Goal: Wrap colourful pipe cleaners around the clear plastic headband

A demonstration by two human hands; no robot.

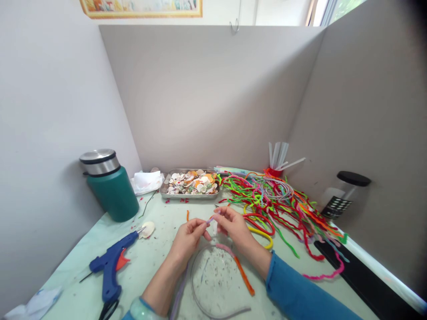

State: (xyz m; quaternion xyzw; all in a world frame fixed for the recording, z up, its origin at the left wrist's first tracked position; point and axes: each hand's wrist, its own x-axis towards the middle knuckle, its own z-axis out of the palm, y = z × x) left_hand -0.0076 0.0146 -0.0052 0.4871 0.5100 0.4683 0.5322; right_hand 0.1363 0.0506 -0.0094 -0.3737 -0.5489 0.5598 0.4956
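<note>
Left fingers [200, 229], right fingers [222, 221] — both in a pinch on one lilac strand [209, 220] — near one headband [192, 282]

Gray walls [200, 89] stand around my green table [150, 255]. A shadow [283, 106] slants across the front one. I see a window [345, 11] up right.

A left hand [191, 234] and a right hand [235, 225] pinch a lilac fuzzy strand [210, 219] over a pale green table [155, 258], beside a grey curved band [192, 282] partly covered in pink and orange. A metal tray [183, 196] of small pieces sits by the far edge, a multicoloured tangle [240, 189] toward the far right corner, a blue glue gun [111, 262] near the left edge.
</note>
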